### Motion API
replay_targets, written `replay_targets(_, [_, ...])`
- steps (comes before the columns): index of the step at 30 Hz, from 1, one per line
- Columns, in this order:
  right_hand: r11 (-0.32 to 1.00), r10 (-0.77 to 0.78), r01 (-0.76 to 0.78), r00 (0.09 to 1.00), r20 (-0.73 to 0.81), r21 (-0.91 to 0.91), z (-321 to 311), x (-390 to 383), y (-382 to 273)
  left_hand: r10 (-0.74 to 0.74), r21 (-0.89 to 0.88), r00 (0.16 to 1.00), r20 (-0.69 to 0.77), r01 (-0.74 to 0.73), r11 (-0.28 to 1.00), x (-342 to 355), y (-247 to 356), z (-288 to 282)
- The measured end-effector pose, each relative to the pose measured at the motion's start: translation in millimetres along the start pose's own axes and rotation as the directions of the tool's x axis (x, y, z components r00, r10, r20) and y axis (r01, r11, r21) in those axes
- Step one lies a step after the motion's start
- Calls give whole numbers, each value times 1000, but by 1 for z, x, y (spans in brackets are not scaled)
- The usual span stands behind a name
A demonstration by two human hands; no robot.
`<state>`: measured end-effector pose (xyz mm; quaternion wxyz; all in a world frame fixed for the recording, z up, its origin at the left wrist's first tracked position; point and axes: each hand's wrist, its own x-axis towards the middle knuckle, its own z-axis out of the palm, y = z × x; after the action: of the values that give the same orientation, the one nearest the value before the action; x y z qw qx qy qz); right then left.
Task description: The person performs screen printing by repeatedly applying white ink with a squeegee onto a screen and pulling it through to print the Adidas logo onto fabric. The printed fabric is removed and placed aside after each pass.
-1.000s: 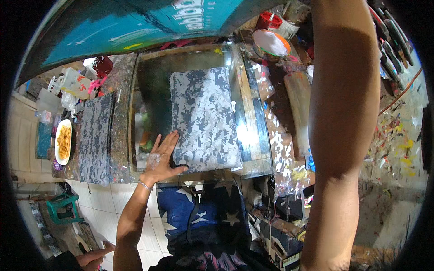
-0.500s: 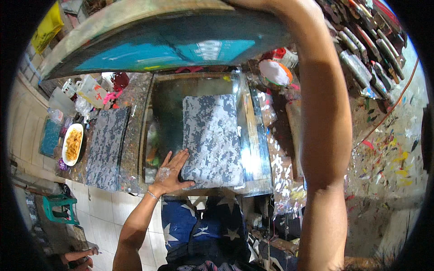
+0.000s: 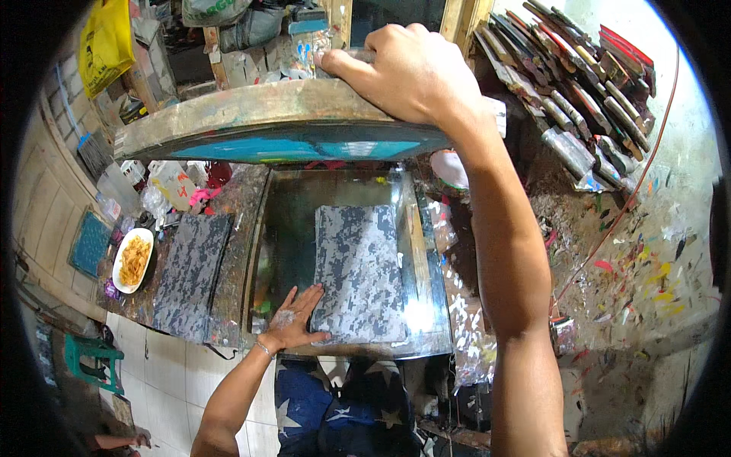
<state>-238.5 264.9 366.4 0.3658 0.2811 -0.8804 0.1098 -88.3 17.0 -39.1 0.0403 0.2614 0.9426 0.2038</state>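
My right hand (image 3: 407, 80) is wrapped over the top edge of a hinged wooden screen frame (image 3: 198, 110), which is raised at a tilt with a blue face on its underside. Beneath it, a folded grey camouflage cloth (image 3: 358, 266) lies on a glass-topped board (image 3: 282, 221). My left hand (image 3: 293, 324) is spread flat at the cloth's lower-left edge, fingertips on or against it. To the left, a pile of similar camouflage cloth (image 3: 186, 278) lies on the paint-spattered bench.
A white oval dish of food (image 3: 133, 259) and containers (image 3: 171, 183) stand at the left. Many squeegees (image 3: 579, 84) stand at the upper right, with a cord (image 3: 647, 160) nearby. A green stool (image 3: 91, 358) and another person's hand (image 3: 137, 440) are at lower left.
The view has tilted upward, bringing my right hand and the frame's top into sight. The screen appears more steeply foreshortened, swung toward me. My left hand has stayed by the cloth's edge.
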Motion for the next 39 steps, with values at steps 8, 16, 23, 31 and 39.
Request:
replay_targets(8, [999,-17,17,1000,-9,-49,-6,-9,-7,-12,-86,937,-350,-19,996,3,38,-47])
replay_targets(16, [982,-190,190,982,-4,5,11,-137,-34,117,424,806,-581,177,888,-18,105,-253])
replay_targets(23, [986,-122,59,897,424,157,80,-274,-67,-72,202,994,-88,89,975,-69,96,-109])
replay_targets(31, [955,-155,-103,624,766,277,124,-265,-34,-91,140,985,-144,112,984,-78,80,-63])
replay_targets(39, [981,-158,44,746,647,189,88,-324,-66,-113,59,987,-112,120,991,-78,76,-62])
